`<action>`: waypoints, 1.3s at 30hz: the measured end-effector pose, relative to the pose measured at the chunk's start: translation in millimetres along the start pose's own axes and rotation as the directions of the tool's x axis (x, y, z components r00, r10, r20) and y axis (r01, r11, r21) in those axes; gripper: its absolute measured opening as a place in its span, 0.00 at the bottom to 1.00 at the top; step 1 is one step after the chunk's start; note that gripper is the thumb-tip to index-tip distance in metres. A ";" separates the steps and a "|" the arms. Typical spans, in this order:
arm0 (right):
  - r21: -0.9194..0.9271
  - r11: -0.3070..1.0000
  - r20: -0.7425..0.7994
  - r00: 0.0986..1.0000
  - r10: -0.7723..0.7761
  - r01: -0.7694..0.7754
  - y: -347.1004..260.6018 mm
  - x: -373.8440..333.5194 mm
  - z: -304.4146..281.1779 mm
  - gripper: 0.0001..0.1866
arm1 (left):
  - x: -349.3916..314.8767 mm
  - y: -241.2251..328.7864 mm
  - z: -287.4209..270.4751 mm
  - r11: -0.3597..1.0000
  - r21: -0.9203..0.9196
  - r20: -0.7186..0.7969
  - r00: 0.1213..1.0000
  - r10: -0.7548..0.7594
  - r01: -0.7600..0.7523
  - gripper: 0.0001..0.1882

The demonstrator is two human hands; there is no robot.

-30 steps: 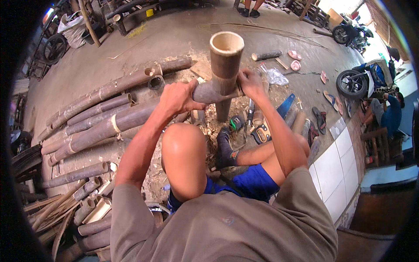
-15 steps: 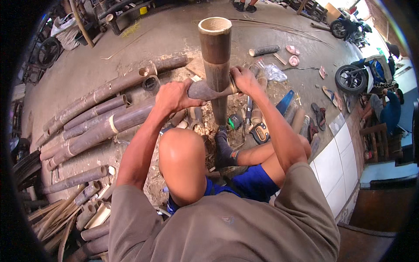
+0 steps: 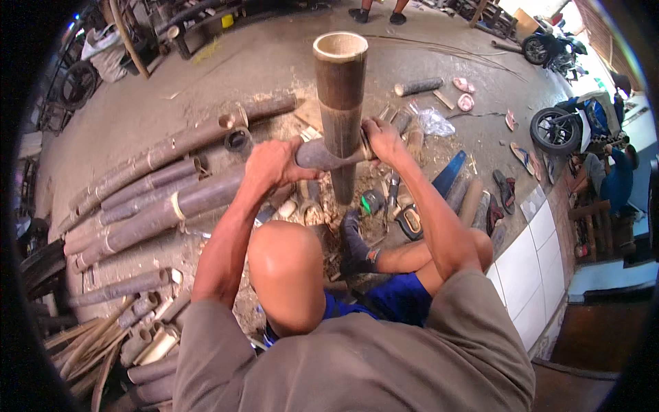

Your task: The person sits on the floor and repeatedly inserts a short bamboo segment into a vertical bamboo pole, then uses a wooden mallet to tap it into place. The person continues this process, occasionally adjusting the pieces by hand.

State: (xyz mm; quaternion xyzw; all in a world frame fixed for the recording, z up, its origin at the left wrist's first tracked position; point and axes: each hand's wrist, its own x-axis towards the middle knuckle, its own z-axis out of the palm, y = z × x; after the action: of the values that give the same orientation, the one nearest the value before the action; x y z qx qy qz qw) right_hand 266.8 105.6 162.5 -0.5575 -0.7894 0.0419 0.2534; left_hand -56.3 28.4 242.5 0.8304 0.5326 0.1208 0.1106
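Observation:
A long dark bamboo pole runs from the lower left to the middle, with a curved cut near its end. There it meets an upright bamboo tube with a pale, open top rim; whether the tube passes through the pole or sits against the cut, I cannot tell. My left hand wraps over the pole left of the tube, thumb pointing right. On the right of the tube, my right hand grips the pole's end. Below the joint, the tube's lower part comes down near my foot.
Near my foot lie a black-and-green tape measure and a handsaw. More bamboo poles and split pieces cover the left floor. Sandals and a motorbike are at right; another person's feet stand far off.
The upright tube and the pole have shifted slightly relative to each other at the cut, the tube's rim a little lower in view. Both hands keep their hold. The far person's feet show more.

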 end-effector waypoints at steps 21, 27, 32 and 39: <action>0.395 0.846 0.309 0.919 0.244 -0.358 -103.0 -48.0 -28.2 0.27 | -58.8 -6.0 22.3 0.994 0.002 0.087 0.990 -0.107 0.107 0.48; 0.271 0.892 0.280 0.916 0.286 -0.361 -128.7 -40.9 -67.4 0.26 | -71.6 5.0 -17.3 0.993 0.077 0.007 0.996 -0.087 0.087 0.47; 0.071 0.988 0.003 0.991 -0.137 0.136 -125.3 -28.3 -92.0 0.25 | -77.9 11.4 -74.8 0.994 0.056 -0.001 0.996 -0.094 0.094 0.48; 0.337 0.815 0.355 0.866 0.353 -0.471 -95.9 -41.3 -25.8 0.27 | -51.3 -6.6 24.1 0.990 0.013 0.137 0.981 -0.140 0.139 0.49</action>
State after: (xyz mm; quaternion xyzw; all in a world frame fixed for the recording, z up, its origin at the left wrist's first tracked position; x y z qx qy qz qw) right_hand 206.3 26.8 203.7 -0.6385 -0.6488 0.3393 0.2373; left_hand -75.1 -17.0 213.4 0.7976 0.5807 0.0543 0.1536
